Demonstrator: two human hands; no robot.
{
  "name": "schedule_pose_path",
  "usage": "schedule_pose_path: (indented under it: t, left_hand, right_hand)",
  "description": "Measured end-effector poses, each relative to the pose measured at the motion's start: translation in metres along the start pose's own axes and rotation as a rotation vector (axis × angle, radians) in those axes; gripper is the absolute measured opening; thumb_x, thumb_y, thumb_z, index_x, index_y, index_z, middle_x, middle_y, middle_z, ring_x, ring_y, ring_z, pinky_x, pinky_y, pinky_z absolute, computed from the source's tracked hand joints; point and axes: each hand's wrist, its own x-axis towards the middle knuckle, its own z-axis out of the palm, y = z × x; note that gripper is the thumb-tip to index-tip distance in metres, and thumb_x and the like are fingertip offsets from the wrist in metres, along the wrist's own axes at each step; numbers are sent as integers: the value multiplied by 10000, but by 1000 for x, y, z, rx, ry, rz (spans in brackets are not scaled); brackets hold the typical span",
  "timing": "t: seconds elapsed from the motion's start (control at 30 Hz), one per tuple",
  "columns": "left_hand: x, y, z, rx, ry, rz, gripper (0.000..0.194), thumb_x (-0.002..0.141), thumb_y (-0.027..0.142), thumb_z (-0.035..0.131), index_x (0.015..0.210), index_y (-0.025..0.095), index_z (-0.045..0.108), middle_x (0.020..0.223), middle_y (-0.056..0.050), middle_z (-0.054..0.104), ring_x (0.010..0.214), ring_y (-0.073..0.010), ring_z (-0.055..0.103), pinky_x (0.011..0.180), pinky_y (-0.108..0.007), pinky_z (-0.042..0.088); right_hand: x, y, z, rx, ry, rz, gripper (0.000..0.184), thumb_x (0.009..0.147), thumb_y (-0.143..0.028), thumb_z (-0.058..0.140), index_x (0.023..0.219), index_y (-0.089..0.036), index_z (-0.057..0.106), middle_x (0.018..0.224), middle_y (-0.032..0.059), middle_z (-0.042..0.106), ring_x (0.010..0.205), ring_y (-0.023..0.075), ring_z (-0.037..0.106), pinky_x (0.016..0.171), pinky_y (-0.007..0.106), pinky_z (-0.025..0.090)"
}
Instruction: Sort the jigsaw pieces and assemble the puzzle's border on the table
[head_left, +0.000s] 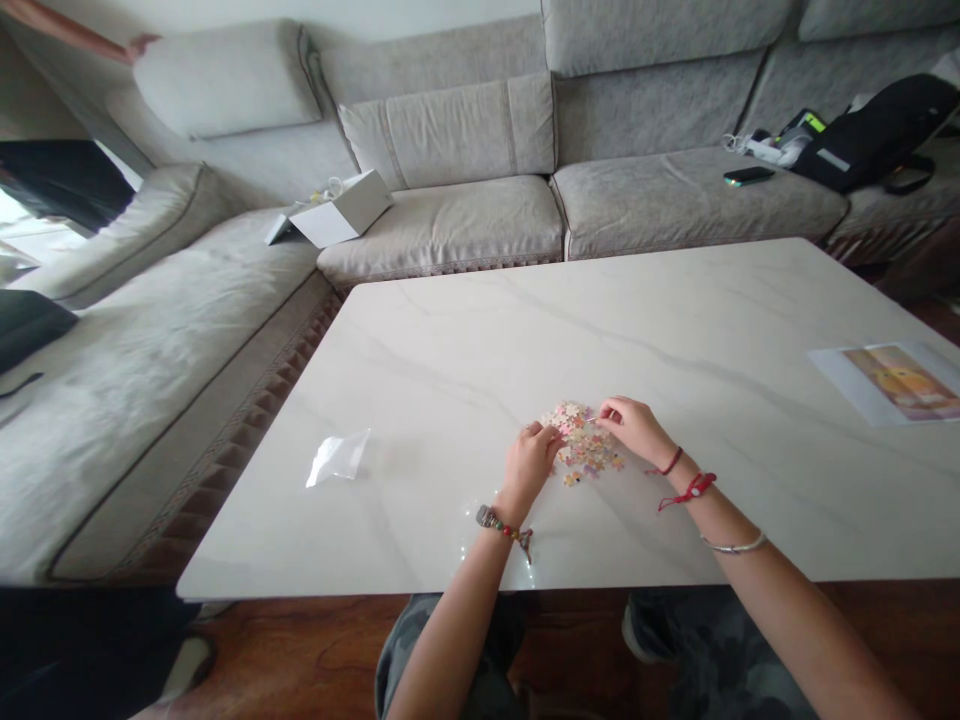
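A heap of small jigsaw puzzle pieces [590, 452] in cream, pink, orange and lilac lies near the front middle of the white marble-patterned table [450, 350]. My left hand [531, 462] rests at the heap's left side with fingers curled together among the pieces; what they pinch, if anything, is hidden. On the opposite side, my right hand [634, 428] is just above the heap's edge. Its thumb and fingertips pinch a thin pale puzzle piece [592, 420], seen nearly edge-on.
A clear plastic bag [339, 457] lies on the table's left part. At the right is a printed picture sheet [892, 383]. The grey sofa [465, 225] behind holds a white box [343, 208], a phone [748, 176] and a black bag [874, 135]. Another person's hand [142, 46] touches a sofa cushion.
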Motion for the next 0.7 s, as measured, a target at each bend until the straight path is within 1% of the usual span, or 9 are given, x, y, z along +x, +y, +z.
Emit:
schedule_pose_path:
  t: [0.07, 0.13, 0.2, 0.27, 0.3, 0.37, 0.47, 0.57, 0.7]
  left_hand:
    - [-5, 0, 0, 103, -10, 10, 189, 862, 294, 398, 850, 212, 569, 841, -31, 550, 776, -140, 503, 615, -224, 391]
    - [-10, -1, 2, 202, -19, 35, 164, 858, 263, 406, 852, 212, 562, 857, -38, 550, 789, -156, 491, 615, -240, 385]
    - [-15, -1, 4, 254, -39, 60, 136, 847, 236, 426, 837, 209, 559, 861, -41, 549, 797, -165, 482, 626, -253, 385]
    - [-17, -1, 5, 260, -73, 72, 110, 831, 226, 455, 799, 206, 558, 853, -39, 549, 799, -167, 478, 629, -254, 386]
    - [-17, -1, 5, 254, -90, 72, 103, 825, 223, 467, 782, 205, 559, 850, -39, 550, 800, -165, 478, 627, -252, 387]
    - [-16, -2, 4, 233, -116, 63, 94, 813, 212, 484, 761, 204, 562, 851, -37, 553, 802, -161, 481, 621, -243, 386]
    - [-15, -4, 3, 180, -128, 49, 93, 806, 207, 493, 759, 204, 573, 855, -31, 562, 811, -157, 495, 620, -236, 389]
    - [-16, -6, 0, 84, -121, 27, 78, 792, 230, 519, 777, 207, 592, 836, -25, 575, 817, -155, 517, 639, -230, 401]
    - [-17, -12, -4, -81, -63, -60, 128, 805, 231, 494, 883, 214, 595, 853, -25, 602, 793, -138, 550, 682, -230, 420]
  right_hand:
    - [-12, 0, -4, -94, 137, -13, 127, 805, -194, 460, 740, -176, 567, 759, 32, 586, 693, 128, 524, 657, 226, 390]
    - [-25, 1, -3, -229, 174, -21, 180, 825, -170, 421, 771, -173, 593, 810, 61, 604, 765, 153, 535, 682, 244, 389]
    - [-35, 4, 0, -304, 89, -46, 207, 829, -151, 411, 793, -175, 613, 820, 69, 618, 795, 167, 542, 675, 249, 396]
    - [-39, 6, 1, -301, 0, -75, 217, 828, -139, 411, 816, -182, 623, 813, 63, 629, 812, 172, 545, 679, 252, 409]
    - [-40, 5, 1, -281, -7, -77, 224, 828, -134, 406, 830, -184, 624, 823, 62, 632, 830, 174, 544, 695, 256, 415]
    - [-38, 0, 1, -208, 44, -65, 236, 828, -128, 394, 853, -184, 622, 858, 61, 633, 860, 173, 542, 740, 266, 422]
    - [-34, -19, 7, -53, 96, -91, 224, 827, -145, 401, 902, -187, 608, 925, 55, 620, 864, 153, 549, 779, 263, 431]
    - [-32, -40, 22, -42, -13, -182, 191, 811, -157, 444, 914, -202, 600, 953, 51, 604, 884, 159, 540, 786, 276, 431]
    - [-28, -56, 36, -143, -41, -127, 136, 782, -162, 495, 877, -177, 591, 931, 76, 581, 901, 187, 518, 784, 289, 420]
